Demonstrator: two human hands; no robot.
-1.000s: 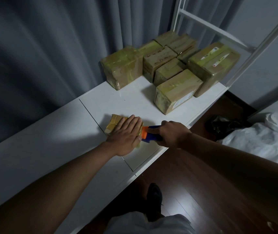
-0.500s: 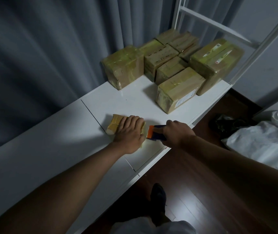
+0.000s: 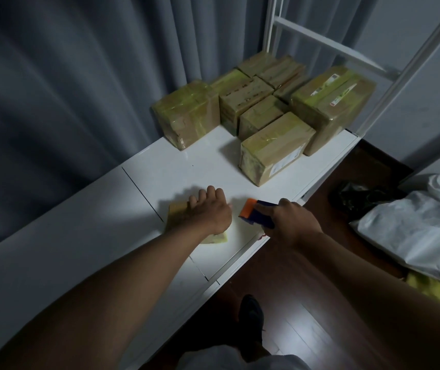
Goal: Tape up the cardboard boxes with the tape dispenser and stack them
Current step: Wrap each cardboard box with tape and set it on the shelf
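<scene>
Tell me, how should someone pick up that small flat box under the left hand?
Probably by its two long edges, coming straight down from above. The small flat box lies flat on the white table, too low for side walls to offer much, and the left hand already lies on its top.

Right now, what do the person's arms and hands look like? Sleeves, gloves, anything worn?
Both forearms are bare all the way to the frame edge: no sleeves in view. The left hand and right hand wear no gloves; no watch, ring or wristband is visible. The light is dim, so fine marks cannot be told.
</scene>
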